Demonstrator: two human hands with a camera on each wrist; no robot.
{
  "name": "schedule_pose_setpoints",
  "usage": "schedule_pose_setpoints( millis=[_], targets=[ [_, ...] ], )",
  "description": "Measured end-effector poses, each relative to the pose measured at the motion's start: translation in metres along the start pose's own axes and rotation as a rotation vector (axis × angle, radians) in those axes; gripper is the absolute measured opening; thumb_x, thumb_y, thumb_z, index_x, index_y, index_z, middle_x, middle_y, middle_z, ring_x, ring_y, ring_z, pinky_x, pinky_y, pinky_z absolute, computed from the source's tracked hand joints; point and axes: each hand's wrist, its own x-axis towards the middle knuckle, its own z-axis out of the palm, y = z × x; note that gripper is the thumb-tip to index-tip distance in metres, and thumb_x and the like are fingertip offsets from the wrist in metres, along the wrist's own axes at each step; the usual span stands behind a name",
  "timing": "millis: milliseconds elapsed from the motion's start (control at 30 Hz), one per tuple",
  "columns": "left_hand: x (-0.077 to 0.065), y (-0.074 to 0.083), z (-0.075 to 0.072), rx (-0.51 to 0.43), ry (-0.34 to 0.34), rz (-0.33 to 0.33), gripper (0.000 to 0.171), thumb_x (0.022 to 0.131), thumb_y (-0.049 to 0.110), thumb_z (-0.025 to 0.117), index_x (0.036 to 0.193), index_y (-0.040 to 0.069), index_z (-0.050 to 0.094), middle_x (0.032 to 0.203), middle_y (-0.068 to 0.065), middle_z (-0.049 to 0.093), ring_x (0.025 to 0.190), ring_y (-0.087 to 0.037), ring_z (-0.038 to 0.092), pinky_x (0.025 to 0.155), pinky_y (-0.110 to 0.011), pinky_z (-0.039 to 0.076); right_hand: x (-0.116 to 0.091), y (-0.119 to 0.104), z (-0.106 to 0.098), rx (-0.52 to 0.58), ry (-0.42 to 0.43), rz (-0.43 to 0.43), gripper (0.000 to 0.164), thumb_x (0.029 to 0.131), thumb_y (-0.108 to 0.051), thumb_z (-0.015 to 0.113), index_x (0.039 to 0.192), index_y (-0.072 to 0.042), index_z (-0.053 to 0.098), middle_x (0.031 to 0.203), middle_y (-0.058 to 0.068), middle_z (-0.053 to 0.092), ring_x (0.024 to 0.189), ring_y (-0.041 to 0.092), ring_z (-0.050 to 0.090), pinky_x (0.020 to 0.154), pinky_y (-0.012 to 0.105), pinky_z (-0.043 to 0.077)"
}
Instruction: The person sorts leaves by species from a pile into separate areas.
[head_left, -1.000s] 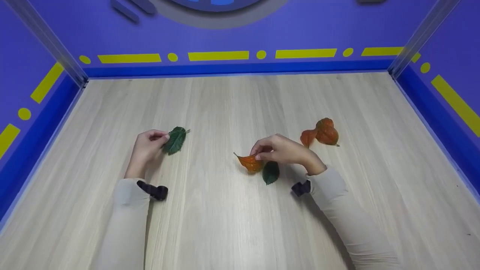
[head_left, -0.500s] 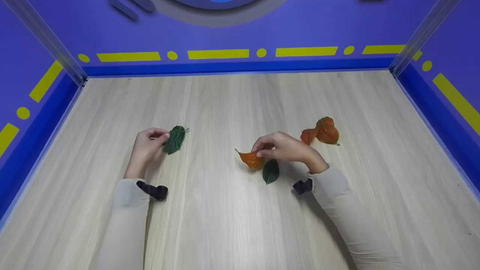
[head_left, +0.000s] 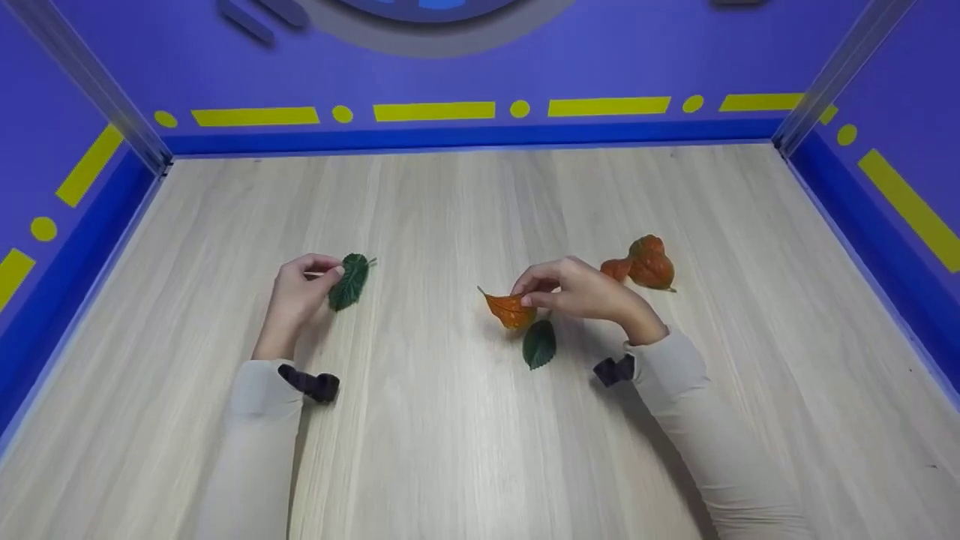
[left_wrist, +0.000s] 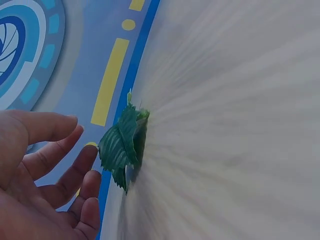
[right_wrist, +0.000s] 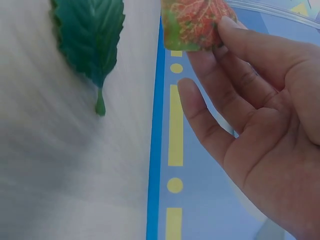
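Observation:
A dark green leaf lies on the table at the left, casting a shadow in the left wrist view; a second leaf piece seems to show behind it. Beside its edge is my left hand; in the left wrist view the thumb and index finger show no leaf between them. My right hand pinches an orange leaf between thumb and fingers, with its stem pointing left. In the right wrist view this leaf looks red-orange with a green edge. Another green leaf lies on the table just below it.
Several orange leaves lie beyond the right hand, one partly hidden by it. Blue-purple walls with yellow marks stand behind and at both sides of the pale wooden table. Each wrist carries a small black camera.
My right hand has moved slightly right and away from me with the orange leaf, which uncovers more of the green leaf below. The left hand has shifted slightly toward its leaf.

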Motion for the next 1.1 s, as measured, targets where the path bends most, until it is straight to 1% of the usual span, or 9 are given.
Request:
schedule_pose_setpoints(
  millis=[167,333,500,700,800,900,967,1033,1100],
  targets=[
    [-0.001,0.003,0.003,-0.001,-0.006,0.012,0.030,0.095,0.021,0.057,0.117,0.000,0.063,0.119,-0.016,0.060,0.097,-0.017,0.054,0.078,-0.023,0.044,-0.004,0.003,-0.007,0.027,0.023,-0.009,0.016,0.092,-0.013,0.064,0.106,-0.007,0.070,0.100,0.007,0.072,0.089,0.020,0.065,0.078,0.029,0.053],
    [-0.003,0.007,0.007,0.001,-0.010,0.023,0.030,0.096,0.022,0.057,0.118,0.001,0.062,0.119,-0.015,0.061,0.100,-0.018,0.055,0.078,-0.022,0.045,-0.010,0.006,-0.014,0.022,0.056,-0.021,0.016,0.092,-0.011,0.064,0.107,-0.006,0.070,0.102,0.008,0.071,0.092,0.018,0.065,0.084,0.032,0.053],
    [-0.006,0.014,0.012,0.021,-0.029,0.063,0.030,0.097,0.021,0.056,0.119,0.002,0.062,0.120,-0.015,0.061,0.101,-0.021,0.055,0.079,-0.024,0.045,-0.018,0.011,-0.020,0.017,0.097,-0.014,0.016,0.092,-0.013,0.064,0.106,-0.008,0.070,0.100,0.007,0.072,0.089,0.017,0.065,0.082,0.029,0.054],
    [-0.013,0.025,0.034,0.020,-0.110,0.134,0.028,0.095,0.018,0.056,0.118,0.003,0.063,0.115,-0.014,0.062,0.100,-0.023,0.056,0.081,-0.028,0.046,-0.029,0.019,-0.028,0.038,0.154,0.009,0.015,0.092,-0.012,0.064,0.104,-0.006,0.070,0.098,0.008,0.071,0.087,0.017,0.065,0.077,0.020,0.052],
    [-0.017,0.032,0.048,0.042,-0.157,0.180,0.026,0.094,0.015,0.058,0.116,0.002,0.063,0.115,-0.015,0.063,0.104,-0.026,0.057,0.087,-0.033,0.046,-0.034,0.023,-0.032,0.050,0.172,0.024,0.015,0.092,-0.011,0.064,0.104,-0.005,0.070,0.099,0.009,0.071,0.088,0.018,0.066,0.077,0.018,0.052],
    [-0.021,0.042,0.061,0.054,-0.220,0.227,0.026,0.094,0.013,0.059,0.116,0.001,0.063,0.113,-0.016,0.064,0.105,-0.029,0.058,0.089,-0.038,0.047,-0.038,0.027,-0.037,0.050,0.192,0.035,0.015,0.091,-0.012,0.065,0.104,-0.005,0.071,0.099,0.010,0.071,0.084,0.016,0.065,0.073,0.018,0.051],
    [-0.024,0.049,0.070,0.052,-0.262,0.253,0.025,0.093,0.013,0.060,0.115,0.000,0.064,0.111,-0.016,0.065,0.103,-0.028,0.059,0.089,-0.038,0.047,-0.042,0.029,-0.040,0.048,0.206,0.042,0.016,0.092,-0.014,0.065,0.104,-0.006,0.071,0.099,0.010,0.071,0.082,0.016,0.064,0.070,0.019,0.051],
    [-0.026,0.056,0.078,0.041,-0.306,0.270,0.026,0.093,0.013,0.060,0.115,0.000,0.064,0.110,-0.015,0.065,0.102,-0.028,0.059,0.088,-0.037,0.047,-0.046,0.032,-0.044,0.058,0.218,0.056,0.015,0.091,-0.014,0.065,0.103,-0.006,0.070,0.097,0.011,0.071,0.077,0.018,0.063,0.065,0.022,0.051],
    [-0.029,0.061,0.086,0.030,-0.348,0.276,0.026,0.093,0.013,0.061,0.114,0.000,0.064,0.109,-0.015,0.066,0.101,-0.027,0.060,0.089,-0.036,0.047,-0.050,0.034,-0.047,0.058,0.233,0.069,0.016,0.092,-0.014,0.065,0.103,-0.006,0.070,0.097,0.011,0.071,0.078,0.018,0.064,0.067,0.021,0.052]
  ],
)
